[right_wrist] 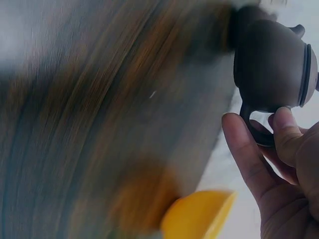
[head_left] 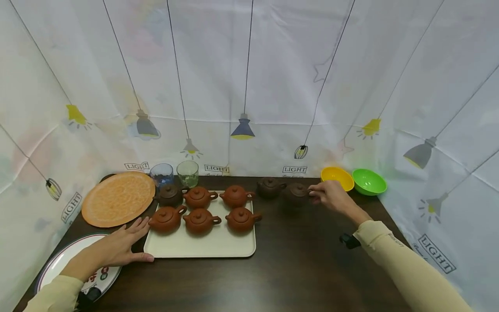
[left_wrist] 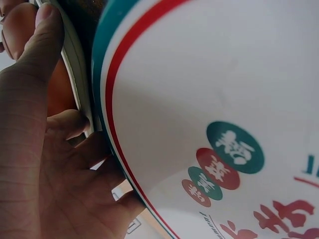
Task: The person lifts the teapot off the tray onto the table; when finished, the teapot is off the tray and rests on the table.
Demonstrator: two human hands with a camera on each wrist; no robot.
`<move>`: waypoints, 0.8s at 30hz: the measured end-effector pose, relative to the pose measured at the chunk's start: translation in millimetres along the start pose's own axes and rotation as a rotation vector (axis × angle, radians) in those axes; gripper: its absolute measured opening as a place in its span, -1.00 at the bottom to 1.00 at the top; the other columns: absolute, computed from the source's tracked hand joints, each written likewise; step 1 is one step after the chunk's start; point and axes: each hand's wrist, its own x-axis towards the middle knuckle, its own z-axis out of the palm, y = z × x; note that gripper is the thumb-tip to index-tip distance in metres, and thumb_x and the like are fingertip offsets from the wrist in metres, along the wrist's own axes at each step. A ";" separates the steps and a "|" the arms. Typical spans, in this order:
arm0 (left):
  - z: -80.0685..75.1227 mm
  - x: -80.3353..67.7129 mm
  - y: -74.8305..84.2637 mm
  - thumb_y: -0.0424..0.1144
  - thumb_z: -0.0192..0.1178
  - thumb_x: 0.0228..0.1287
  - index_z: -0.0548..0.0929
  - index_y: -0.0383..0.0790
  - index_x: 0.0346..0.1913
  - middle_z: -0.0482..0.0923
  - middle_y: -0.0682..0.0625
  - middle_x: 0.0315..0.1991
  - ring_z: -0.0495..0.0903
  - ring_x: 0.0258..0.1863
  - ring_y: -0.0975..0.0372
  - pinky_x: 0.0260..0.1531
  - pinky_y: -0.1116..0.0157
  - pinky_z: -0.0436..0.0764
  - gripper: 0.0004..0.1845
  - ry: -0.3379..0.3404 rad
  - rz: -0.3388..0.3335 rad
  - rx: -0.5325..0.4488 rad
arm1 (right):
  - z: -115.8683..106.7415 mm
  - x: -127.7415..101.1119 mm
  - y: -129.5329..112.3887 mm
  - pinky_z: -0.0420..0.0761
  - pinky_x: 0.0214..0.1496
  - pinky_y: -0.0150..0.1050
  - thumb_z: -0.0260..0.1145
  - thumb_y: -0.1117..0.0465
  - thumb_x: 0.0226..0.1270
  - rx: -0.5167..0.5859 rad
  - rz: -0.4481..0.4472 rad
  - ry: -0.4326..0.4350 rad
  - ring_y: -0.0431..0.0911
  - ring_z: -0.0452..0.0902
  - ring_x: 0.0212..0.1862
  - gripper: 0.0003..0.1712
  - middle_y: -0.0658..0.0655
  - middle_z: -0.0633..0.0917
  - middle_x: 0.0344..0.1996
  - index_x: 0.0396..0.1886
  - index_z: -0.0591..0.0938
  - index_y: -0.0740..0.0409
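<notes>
My right hand pinches the handle of a dark brown teapot between thumb and fingers, at the right of the tray. In the right wrist view this teapot hangs close over the table. Beside it stands another dark teapot. My left hand lies spread at the left edge of a cream tray, its thumb at the tray's near left corner. Its fingertips are right by a reddish-brown teapot. Several reddish-brown teapots and one dark teapot sit in two rows on the tray.
A white plate with a coloured rim lies under the left forearm. Behind it is a round tan board. Blue and green glasses stand at the back. Yellow and green bowls sit at the back right.
</notes>
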 end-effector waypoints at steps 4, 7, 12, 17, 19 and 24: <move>-0.5 0.1 0.6 0.47 0.32 0.26 0.31 -0.44 0.62 0.09 -0.47 0.67 0.18 0.62 -0.40 0.47 -0.48 0.23 0.19 -0.014 0.009 -0.010 | 6.6 0.0 23.4 0.84 -0.26 -0.20 0.31 0.50 0.50 0.000 0.066 0.004 0.19 0.88 -0.22 -0.72 0.54 0.80 -0.03 0.10 0.73 0.59; 0.0 1.1 0.3 0.48 0.31 0.26 0.31 -0.43 0.62 0.08 -0.45 0.68 0.18 0.62 -0.39 0.48 -0.48 0.23 0.19 -0.012 0.003 -0.008 | 9.8 1.6 33.5 0.85 -0.21 -0.17 0.28 0.49 0.53 0.018 0.125 -0.017 0.20 0.88 -0.17 -0.69 0.56 0.78 0.02 0.15 0.70 0.60; 0.3 2.3 -1.1 0.50 0.29 0.25 0.31 -0.43 0.62 0.09 -0.45 0.68 0.18 0.62 -0.40 0.48 -0.47 0.23 0.20 0.002 0.000 0.010 | 12.9 7.4 40.8 0.86 -0.17 -0.09 0.27 0.46 0.56 0.001 0.132 -0.024 0.14 0.89 -0.22 -0.69 0.53 0.79 0.02 0.17 0.70 0.58; 0.2 2.2 -0.4 0.49 0.31 0.26 0.31 -0.42 0.62 0.09 -0.44 0.68 0.17 0.63 -0.39 0.49 -0.47 0.21 0.19 0.001 -0.012 0.000 | 16.1 13.6 43.1 0.86 -0.20 -0.07 0.29 0.44 0.55 -0.019 0.091 0.007 0.15 0.89 -0.26 -0.71 0.51 0.81 -0.05 0.12 0.73 0.55; 0.3 2.0 -0.2 0.48 0.31 0.26 0.31 -0.42 0.62 0.09 -0.44 0.68 0.17 0.63 -0.39 0.49 -0.47 0.22 0.19 0.001 -0.009 -0.002 | 17.4 14.7 43.8 0.85 -0.21 -0.08 0.29 0.43 0.55 -0.029 0.086 0.019 0.14 0.88 -0.27 -0.71 0.49 0.82 -0.07 0.13 0.73 0.53; -0.2 0.3 -1.5 0.46 0.33 0.26 0.32 -0.42 0.62 0.11 -0.46 0.67 0.19 0.62 -0.40 0.47 -0.47 0.25 0.18 0.007 0.004 0.005 | 20.3 15.5 45.5 0.85 -0.22 -0.09 0.30 0.38 0.58 -0.045 0.070 0.009 0.10 0.86 -0.28 -0.67 0.45 0.83 -0.08 0.19 0.71 0.51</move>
